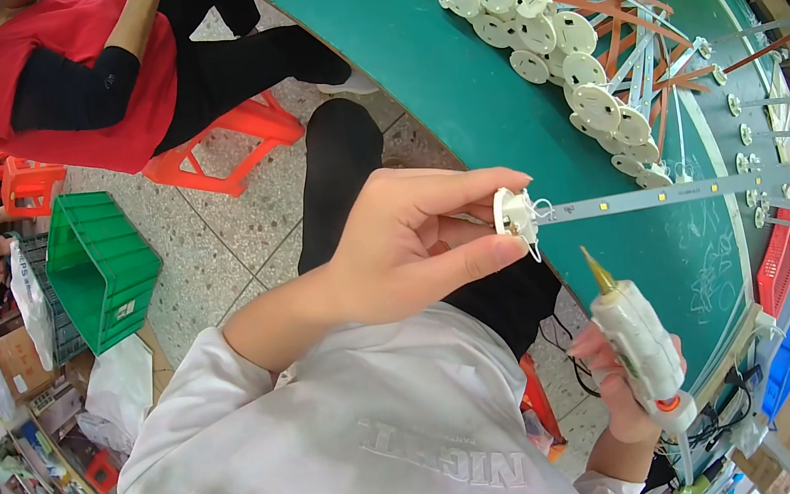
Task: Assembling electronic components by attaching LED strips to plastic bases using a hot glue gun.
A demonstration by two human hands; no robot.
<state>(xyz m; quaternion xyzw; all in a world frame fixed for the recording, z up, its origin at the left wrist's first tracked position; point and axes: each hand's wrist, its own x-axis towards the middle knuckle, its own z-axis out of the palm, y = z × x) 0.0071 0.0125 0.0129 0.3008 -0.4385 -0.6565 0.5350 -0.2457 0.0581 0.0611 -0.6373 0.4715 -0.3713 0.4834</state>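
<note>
My left hand [414, 239] pinches a white round plastic base [512, 218] on edge between thumb and fingers. Thin white wires run from the base to a long, narrow LED strip [651, 199], which stretches right across the green table. Below it, my right hand [625, 391] is wrapped round a white hot glue gun [639, 344]. Its brass nozzle [601, 274] points up toward the strip, apart from the base. The glue gun hides part of the right fingers.
A heap of white round bases [537, 35] with brown and silver strips [631, 22] covers the far part of the green table [381, 6]. More strips with bases stand along its right side. At left are a seated co-worker [69, 81], red stool [229, 144] and green crate [101, 273].
</note>
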